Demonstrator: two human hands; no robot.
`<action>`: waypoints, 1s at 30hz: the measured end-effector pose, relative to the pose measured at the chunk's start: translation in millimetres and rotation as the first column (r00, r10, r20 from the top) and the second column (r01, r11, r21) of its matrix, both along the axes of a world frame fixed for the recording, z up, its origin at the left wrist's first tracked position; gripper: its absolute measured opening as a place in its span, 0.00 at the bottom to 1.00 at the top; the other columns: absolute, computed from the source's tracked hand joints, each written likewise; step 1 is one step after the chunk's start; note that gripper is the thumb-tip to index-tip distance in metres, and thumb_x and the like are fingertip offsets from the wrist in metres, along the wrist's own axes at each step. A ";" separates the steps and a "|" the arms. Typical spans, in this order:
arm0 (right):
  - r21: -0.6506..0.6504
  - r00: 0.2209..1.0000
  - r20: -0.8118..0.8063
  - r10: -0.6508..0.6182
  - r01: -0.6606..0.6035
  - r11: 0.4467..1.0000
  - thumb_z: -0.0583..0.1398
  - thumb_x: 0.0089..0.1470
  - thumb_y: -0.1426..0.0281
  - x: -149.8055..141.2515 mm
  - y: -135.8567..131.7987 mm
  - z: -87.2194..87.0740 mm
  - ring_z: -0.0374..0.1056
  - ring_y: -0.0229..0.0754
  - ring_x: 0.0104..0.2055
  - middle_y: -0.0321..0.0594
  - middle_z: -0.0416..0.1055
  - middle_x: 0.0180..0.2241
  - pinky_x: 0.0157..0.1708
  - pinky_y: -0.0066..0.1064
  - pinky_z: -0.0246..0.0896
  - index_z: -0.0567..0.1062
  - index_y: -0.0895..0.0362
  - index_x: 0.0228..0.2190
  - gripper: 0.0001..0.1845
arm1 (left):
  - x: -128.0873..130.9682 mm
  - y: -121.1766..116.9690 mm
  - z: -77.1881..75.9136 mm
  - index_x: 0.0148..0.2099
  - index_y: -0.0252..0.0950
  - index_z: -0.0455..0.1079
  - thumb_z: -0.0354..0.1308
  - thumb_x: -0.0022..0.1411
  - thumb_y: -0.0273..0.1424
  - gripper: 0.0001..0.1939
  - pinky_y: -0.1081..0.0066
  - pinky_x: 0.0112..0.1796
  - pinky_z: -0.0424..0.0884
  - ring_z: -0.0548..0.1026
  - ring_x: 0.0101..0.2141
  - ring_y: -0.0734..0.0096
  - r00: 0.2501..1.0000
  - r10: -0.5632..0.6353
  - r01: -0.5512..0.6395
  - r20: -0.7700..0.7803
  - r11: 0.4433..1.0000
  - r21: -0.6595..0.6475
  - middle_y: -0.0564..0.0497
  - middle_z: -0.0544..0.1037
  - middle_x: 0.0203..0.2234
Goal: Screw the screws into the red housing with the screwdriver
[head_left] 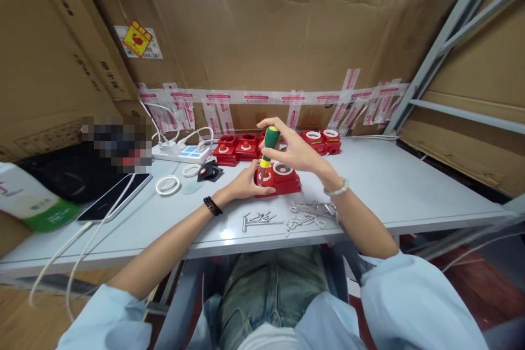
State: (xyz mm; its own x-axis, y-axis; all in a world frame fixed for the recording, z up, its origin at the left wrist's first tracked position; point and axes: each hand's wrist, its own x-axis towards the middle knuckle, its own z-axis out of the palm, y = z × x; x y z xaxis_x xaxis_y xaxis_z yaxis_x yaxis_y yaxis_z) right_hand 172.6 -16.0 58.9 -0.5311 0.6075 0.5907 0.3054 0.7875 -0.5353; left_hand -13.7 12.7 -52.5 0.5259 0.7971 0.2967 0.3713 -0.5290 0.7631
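Note:
My right hand (pixel 289 147) is closed around a screwdriver (pixel 270 141) with a green and yellow handle. Its shaft points down at the left part of a red housing (pixel 287 185), which carries a white ring (pixel 283 168) on its right part. The tip's exact contact is too small to make out. My left hand (pixel 249 181) grips the left end of that housing, thumb along its front. Just in front lie several loose screws (pixel 264 217) and a T-shaped metal tool (pixel 256 223). To their right is a pile of metal and whitish small parts (pixel 309 216).
Behind stand several more red housings (pixel 246 147). Left are white rings (pixel 168 185), black square pieces (pixel 209 171), a power strip (pixel 182 153), a phone (pixel 117 197) with a cable, and a green-and-white package (pixel 36 199). Cardboard (pixel 287 38) walls off the table's back.

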 end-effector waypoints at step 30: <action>0.090 0.929 -0.210 -0.304 0.329 0.940 0.60 0.56 0.63 -14.5 -8.3 -9.5 0.63 0.36 0.27 0.33 0.67 0.29 0.31 0.30 0.61 0.65 0.55 0.41 0.14 | -0.2 -3.5 5.0 0.58 0.32 0.60 0.67 0.50 0.47 0.38 0.57 0.47 0.73 0.77 0.46 0.52 0.997 0.014 -0.011 -0.073 0.999 0.042 0.41 0.77 0.49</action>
